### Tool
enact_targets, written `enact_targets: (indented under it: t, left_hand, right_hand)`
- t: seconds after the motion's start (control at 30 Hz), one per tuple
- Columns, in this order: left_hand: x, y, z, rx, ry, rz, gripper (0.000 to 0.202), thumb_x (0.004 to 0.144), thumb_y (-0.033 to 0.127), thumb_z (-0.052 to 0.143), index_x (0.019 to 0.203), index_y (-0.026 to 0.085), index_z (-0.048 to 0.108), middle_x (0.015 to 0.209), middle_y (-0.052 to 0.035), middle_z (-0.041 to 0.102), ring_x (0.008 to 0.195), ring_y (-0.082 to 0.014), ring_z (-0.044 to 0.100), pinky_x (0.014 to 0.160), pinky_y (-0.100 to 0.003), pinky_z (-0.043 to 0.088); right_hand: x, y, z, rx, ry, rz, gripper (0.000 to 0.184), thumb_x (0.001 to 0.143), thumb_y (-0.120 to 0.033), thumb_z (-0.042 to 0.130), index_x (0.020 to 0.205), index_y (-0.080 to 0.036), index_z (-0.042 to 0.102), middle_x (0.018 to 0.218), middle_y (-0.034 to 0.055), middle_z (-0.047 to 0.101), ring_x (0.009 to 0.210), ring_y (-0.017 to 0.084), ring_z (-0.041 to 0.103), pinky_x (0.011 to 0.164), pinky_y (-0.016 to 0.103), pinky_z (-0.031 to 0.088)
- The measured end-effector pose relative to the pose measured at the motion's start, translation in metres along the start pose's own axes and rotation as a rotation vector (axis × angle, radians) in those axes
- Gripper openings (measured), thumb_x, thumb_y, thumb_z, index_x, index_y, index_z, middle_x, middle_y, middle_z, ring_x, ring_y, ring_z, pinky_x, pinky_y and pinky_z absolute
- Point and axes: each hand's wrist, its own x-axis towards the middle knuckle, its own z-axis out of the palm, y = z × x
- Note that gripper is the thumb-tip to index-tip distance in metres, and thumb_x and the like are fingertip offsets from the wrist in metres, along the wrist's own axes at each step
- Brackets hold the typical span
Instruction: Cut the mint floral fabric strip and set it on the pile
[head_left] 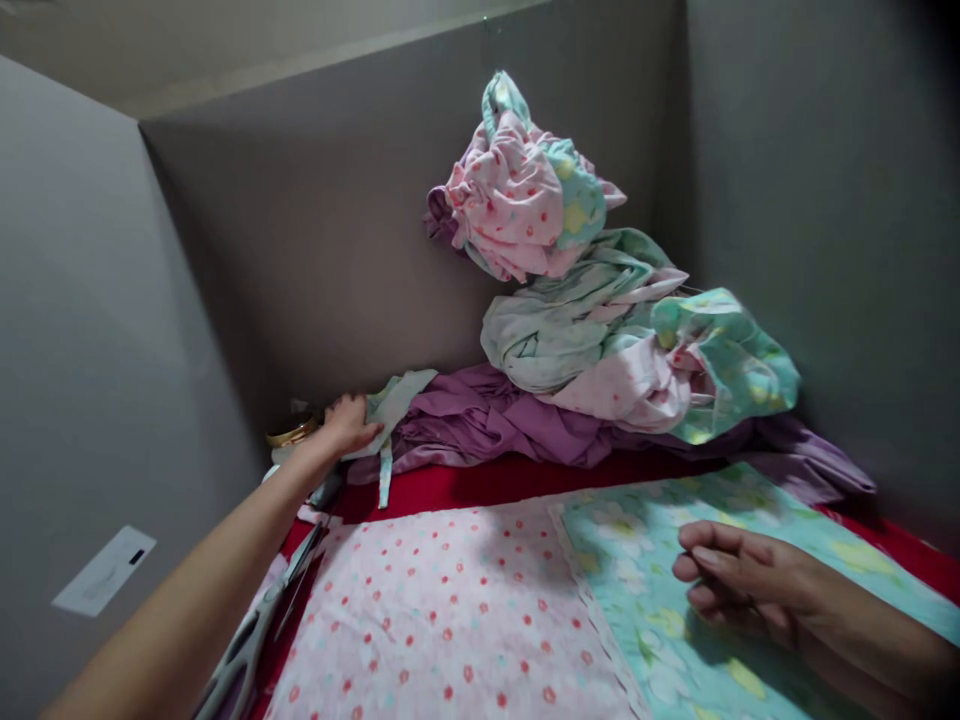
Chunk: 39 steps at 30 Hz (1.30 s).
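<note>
Pale green fabric strip (pixel 390 405), left of frame centre beneath the left hand (pixel 349 422) whose fingers are curling onto it, is risking tugging the fabric pile (pixel 592 330) over; right hand (pixel 739 580) is resting loosely curled, empty, on the floral cloth (pixel 660 560).

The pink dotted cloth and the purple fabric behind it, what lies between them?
In the head view, a strip of bare red cover separates the pink dotted cloth from the purple fabric. Nothing else rests on it there.
</note>
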Motion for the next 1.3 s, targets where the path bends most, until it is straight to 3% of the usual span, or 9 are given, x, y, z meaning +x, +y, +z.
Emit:
enact_targets:
  t: [0.1,0.23,0.4,0.53,0.67,0.83,0.97,1.2,1.3]
  left_hand:
    - [-0.029,0.006,-0.012,0.109,0.024,0.119,0.040,0.081,0.029,0.055,0.117,0.015,0.047,0.125,-0.0109,0.044,0.112,-0.0272,0.044,0.092,-0.049,0.035]
    - [-0.091,0.010,-0.022,0.161,-0.035,0.266,0.035,0.079,0.028,0.051,0.111,0.014,0.055,0.115,-0.0131,0.054,0.106,-0.0267,0.048,0.092,-0.043,0.034]
    - [-0.183,0.009,-0.013,0.146,-0.113,0.325,0.037,0.083,0.033,0.041,0.111,0.015,0.057,0.107,-0.0121,0.061,0.100,-0.0259,0.053,0.088,-0.042,0.038]
    - [-0.230,0.002,0.002,0.099,-0.104,0.304,0.039,0.085,0.036,0.039,0.111,0.014,0.056,0.110,-0.0127,0.061,0.104,-0.0259,0.053,0.089,-0.040,0.041]
    - [-0.244,-0.010,0.029,0.088,-0.014,0.268,0.044,0.085,0.038,0.038,0.119,0.012,0.050,0.124,-0.0148,0.051,0.117,-0.0264,0.044,0.097,-0.041,0.038]
    - [-0.244,-0.025,0.064,0.088,-0.016,0.229,0.049,0.088,0.037,0.029,0.122,0.007,0.047,0.131,-0.0186,0.045,0.122,-0.0285,0.038,0.099,-0.049,0.033]
    - [-0.244,-0.033,0.073,0.129,-0.068,0.184,0.052,0.089,0.038,0.026,0.130,0.008,0.039,0.138,-0.0157,0.036,0.129,-0.0266,0.028,0.103,-0.050,0.028]
    - [-0.243,-0.034,0.071,0.180,-0.097,0.163,0.054,0.088,0.039,0.025,0.129,0.007,0.041,0.138,-0.0156,0.036,0.129,-0.0263,0.028,0.105,-0.047,0.025]
    - [-0.242,-0.035,0.071,0.166,-0.076,0.185,0.055,0.088,0.040,0.025,0.127,0.007,0.044,0.136,-0.0163,0.039,0.127,-0.0266,0.031,0.104,-0.047,0.027]
  right_hand:
    - [-0.006,-0.005,0.004,-0.108,0.092,-0.085,0.025,0.060,-0.024,0.077,0.078,-0.020,0.060,0.071,0.0032,0.065,0.060,0.015,0.061,0.052,0.020,0.053]
    - [-0.005,-0.007,-0.003,-0.304,0.224,-0.239,0.024,0.060,-0.025,0.074,0.079,-0.020,0.061,0.073,0.0047,0.066,0.059,0.017,0.062,0.051,0.023,0.055]
    - [0.005,-0.003,-0.012,-0.526,0.366,-0.467,0.022,0.064,-0.032,0.065,0.079,-0.020,0.057,0.073,0.0061,0.067,0.056,0.018,0.063,0.054,0.029,0.056]
    - [0.007,0.003,-0.019,-0.870,0.437,-0.632,0.019,0.076,-0.036,0.048,0.086,-0.020,0.054,0.080,0.0091,0.069,0.070,0.022,0.066,0.062,0.034,0.056]
    - [0.009,0.008,-0.027,-1.102,0.508,-0.682,0.023,0.077,-0.036,0.049,0.091,-0.021,0.059,0.092,0.0104,0.068,0.083,0.029,0.063,0.076,0.045,0.048]
    - [0.019,0.014,-0.032,-1.424,0.330,-0.684,0.036,0.079,-0.036,0.045,0.108,-0.020,0.060,0.122,0.0115,0.056,0.114,0.030,0.048,0.096,0.046,0.034]
    - [0.024,0.019,-0.035,-1.581,0.280,-0.614,0.047,0.084,-0.040,0.037,0.124,-0.018,0.049,0.137,0.0129,0.040,0.128,0.030,0.030,0.101,0.056,0.017]
    - [0.021,0.019,-0.032,-1.639,0.254,-0.572,0.052,0.086,-0.042,0.036,0.130,-0.015,0.042,0.140,0.0133,0.034,0.129,0.030,0.026,0.102,0.056,0.016]
    - [0.018,0.003,-0.033,-1.615,0.264,-0.592,0.042,0.087,-0.037,0.039,0.120,-0.016,0.054,0.132,0.0117,0.047,0.121,0.027,0.041,0.100,0.044,0.029]
